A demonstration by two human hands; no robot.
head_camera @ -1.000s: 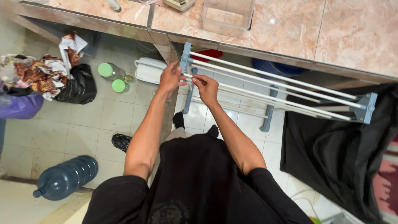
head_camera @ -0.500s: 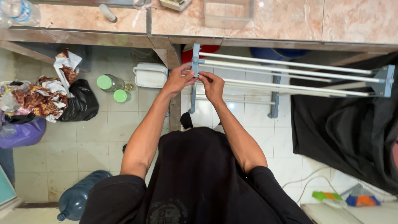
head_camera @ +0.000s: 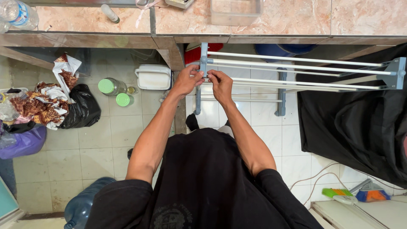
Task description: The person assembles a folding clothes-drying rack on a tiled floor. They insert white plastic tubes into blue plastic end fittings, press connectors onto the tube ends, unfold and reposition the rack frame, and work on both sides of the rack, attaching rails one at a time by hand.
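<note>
Left hand: my left hand [head_camera: 187, 80] grips the rack's grey end bar [head_camera: 202, 68], fingers curled round it.
Right hand: my right hand [head_camera: 221, 85] pinches a white rod [head_camera: 296, 82] at the same end, fingertips closed on it.
Rack: the drying rack [head_camera: 394, 73] stands spread under the counter [head_camera: 296, 19], rods level, straight before me.
Progress: I judge the rack is open and standing; the rod end under my fingers looks like what remains to fix, though I cannot tell whether it sits in its socket.
Around: a black cloth [head_camera: 360, 123] hangs over the rack's right end; a white box [head_camera: 153, 77], two green-lidded jars [head_camera: 111, 87], a black bag [head_camera: 82, 108] and a blue water jug [head_camera: 82, 205] sit on the floor.
In the way: the counter edge hangs close over my hands.
</note>
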